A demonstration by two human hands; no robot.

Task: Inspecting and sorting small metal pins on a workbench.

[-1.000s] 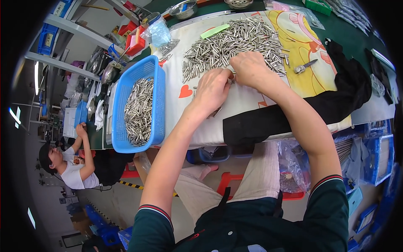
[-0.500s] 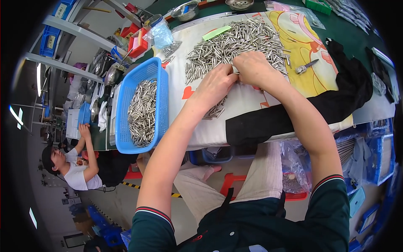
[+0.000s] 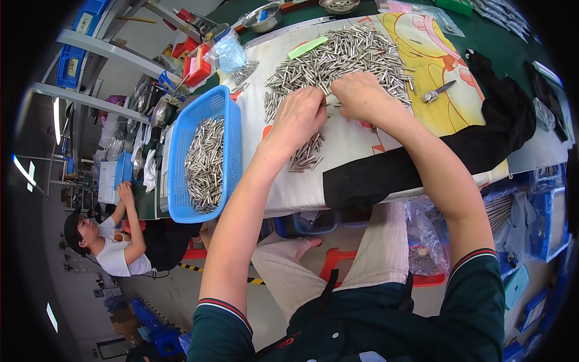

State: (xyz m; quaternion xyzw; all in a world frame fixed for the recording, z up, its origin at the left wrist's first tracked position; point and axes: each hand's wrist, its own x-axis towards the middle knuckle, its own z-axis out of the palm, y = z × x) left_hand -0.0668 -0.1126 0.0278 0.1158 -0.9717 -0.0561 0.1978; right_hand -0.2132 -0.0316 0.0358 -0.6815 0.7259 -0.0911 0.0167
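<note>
A wide heap of small silvery metal pins (image 3: pixel 338 60) covers the far middle of the cloth-topped table. At its near edge my left hand (image 3: pixel 297 117) is curled, fingertips drawn together and mostly hidden behind its back. Close to its right my right hand (image 3: pixel 360 96) is closed in a pinch over the pins. What either hand holds is too small or too hidden to make out. Below my left hand lies a smaller cluster of pins (image 3: pixel 307 155). A blue plastic basket (image 3: pixel 234 142) with many more pins in it stands to the left.
A black cloth (image 3: pixel 374 181) lies along the near right edge. A small knife (image 3: pixel 438 92) rests right of the heap, and a green slip (image 3: pixel 307 47) on top of it. Metal bowls (image 3: pixel 263 18) stand at the back. Another person (image 3: pixel 123 244) works at the left.
My left hand has shifted a little left, opening a gap from my right hand, which stays over the near edge of the heap. More of the small pin cluster shows.
</note>
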